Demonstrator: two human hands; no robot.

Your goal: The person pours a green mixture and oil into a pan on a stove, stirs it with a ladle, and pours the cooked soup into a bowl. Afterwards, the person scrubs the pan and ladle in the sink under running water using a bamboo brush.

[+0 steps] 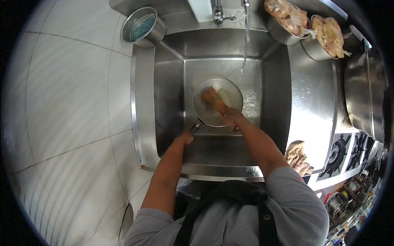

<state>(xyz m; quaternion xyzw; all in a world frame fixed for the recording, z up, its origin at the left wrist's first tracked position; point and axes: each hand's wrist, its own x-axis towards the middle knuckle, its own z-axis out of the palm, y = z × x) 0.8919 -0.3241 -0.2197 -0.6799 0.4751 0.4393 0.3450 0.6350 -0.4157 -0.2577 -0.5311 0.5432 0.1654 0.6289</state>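
A round strainer (205, 115) with a thin metal rim is held low inside the steel sink. My left hand (186, 138) is closed around its dark handle (195, 128), at the lower left of the rim. My right hand (234, 118) grips the narrow end of a brown scrub brush (211, 96). The brush's wide end is over the strainer's bowl and smeared by motion, so its bristles are not distinct. A pale patch, perhaps suds, shows beside the brush.
Water runs from a tap (245, 3) into the sink (168, 82). A metal pot (157, 33) with blue-green contents stands at the back left. Two pots with bagged poultry (328, 35) are at the back right. A crumpled cloth (297, 156) lies near my right arm, beside stove burners (338, 151).
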